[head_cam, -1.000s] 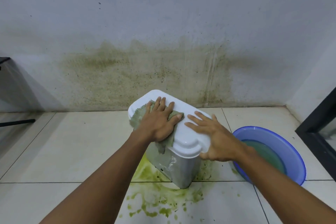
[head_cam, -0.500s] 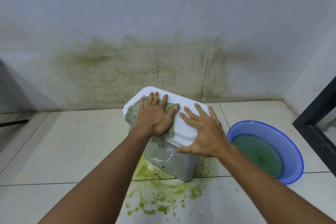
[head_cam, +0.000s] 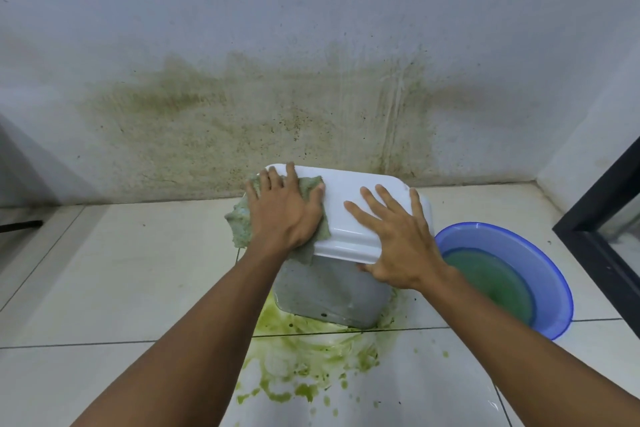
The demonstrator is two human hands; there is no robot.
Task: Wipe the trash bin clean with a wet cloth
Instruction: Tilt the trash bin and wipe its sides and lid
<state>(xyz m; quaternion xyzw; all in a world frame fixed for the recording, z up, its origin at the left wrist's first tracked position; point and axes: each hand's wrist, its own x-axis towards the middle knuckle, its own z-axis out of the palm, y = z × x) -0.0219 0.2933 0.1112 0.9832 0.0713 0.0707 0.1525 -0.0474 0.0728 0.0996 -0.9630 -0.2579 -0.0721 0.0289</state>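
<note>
A white trash bin [head_cam: 332,291] with a white lid [head_cam: 349,204] stands on the tiled floor near the wall. A wet green-grey cloth [head_cam: 242,225] lies over the lid's left end and hangs down its side. My left hand [head_cam: 282,215] presses flat on the cloth, fingers spread toward the wall. My right hand [head_cam: 394,239] rests on the lid's right front part, fingers spread on top and thumb hooked under the front rim. The bin's grey front face looks smeared.
A blue basin [head_cam: 550,291] of greenish water sits on the floor right of the bin. Green slime [head_cam: 311,367] is spread over the tiles [head_cam: 121,270] in front of the bin. The wall [head_cam: 277,114] behind carries green stains. A black frame [head_cam: 599,218] stands at far right.
The bin has turned so its long front face points toward me. My left hand slid the cloth to the lid's left end. My right hand shifted to the lid's front right edge.
</note>
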